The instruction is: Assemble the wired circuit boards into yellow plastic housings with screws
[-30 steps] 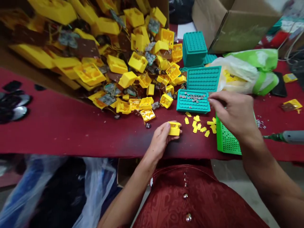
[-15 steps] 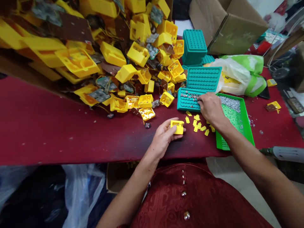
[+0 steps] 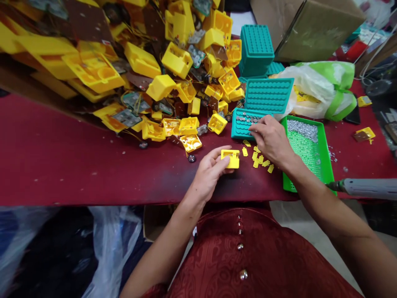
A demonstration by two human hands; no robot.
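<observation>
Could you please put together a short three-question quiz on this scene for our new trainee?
1. What does the left hand hold?
2. True or false: the green tray sits to the right of the open teal tray.
3. The fingertips of the right hand are at which thing?
a) the cardboard box
b) the open teal tray
c) the plastic bag

Key:
1. A yellow case.
2. True.
3. b
</observation>
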